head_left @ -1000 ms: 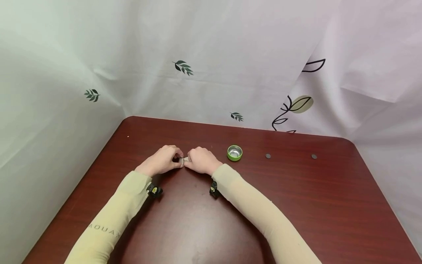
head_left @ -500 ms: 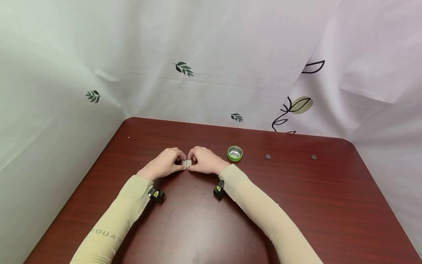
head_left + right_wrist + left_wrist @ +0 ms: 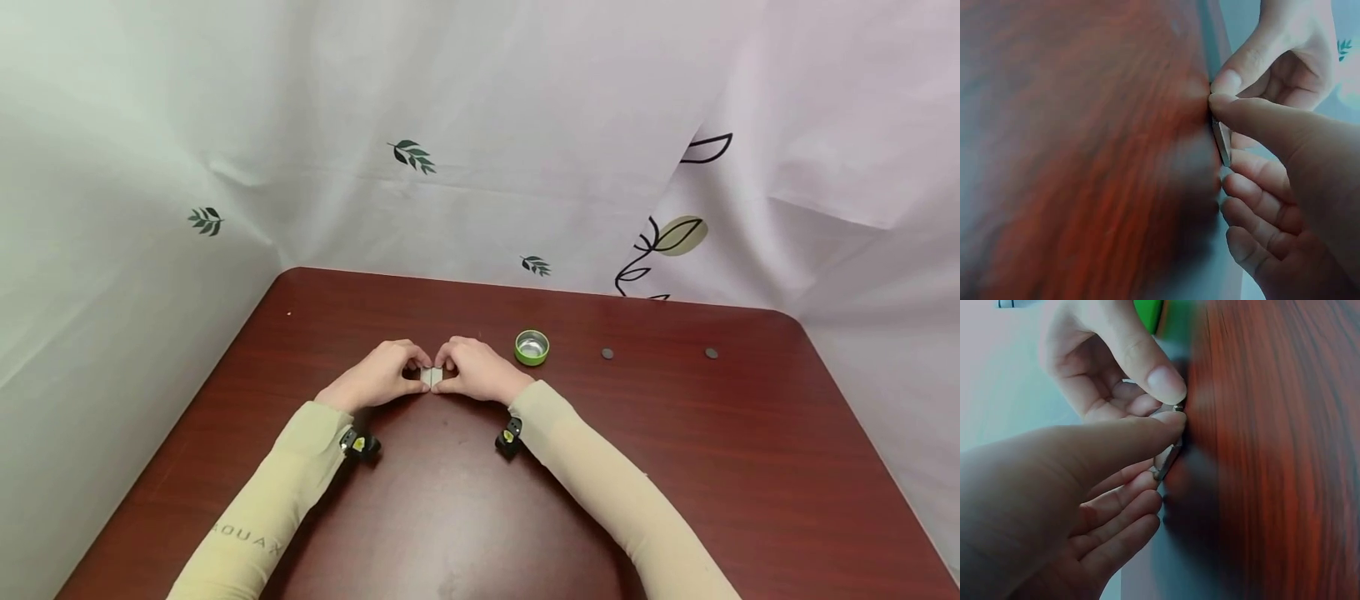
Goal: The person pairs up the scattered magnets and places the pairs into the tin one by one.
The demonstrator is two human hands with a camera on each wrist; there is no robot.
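Two small, thin, pale grey flat pieces with angled corners lie edge to edge on the dark red table in the head view. My left hand (image 3: 382, 372) pinches the left grey piece (image 3: 426, 377) between thumb and finger. Opposite it, my right hand (image 3: 480, 368) pinches the right grey piece (image 3: 437, 379) in the same way. In the left wrist view a grey piece (image 3: 1169, 456) shows below the left thumb, the thumbs almost meeting. The right wrist view shows a thin bevelled edge of a grey piece (image 3: 1222, 142) under the right thumb. Fingers hide much of both pieces.
A small green-rimmed round tin (image 3: 532, 348) stands just right of the right hand. Farther right lie two dark flat discs, a nearer disc (image 3: 607, 354) and a farther disc (image 3: 711, 353). A pale curtain (image 3: 480, 167) hangs behind the table (image 3: 750, 450).
Both hands have shifted slightly right and toward the person. The right hand's fingers have spread around its piece, and both pieces, earlier mostly covered, now show side by side.
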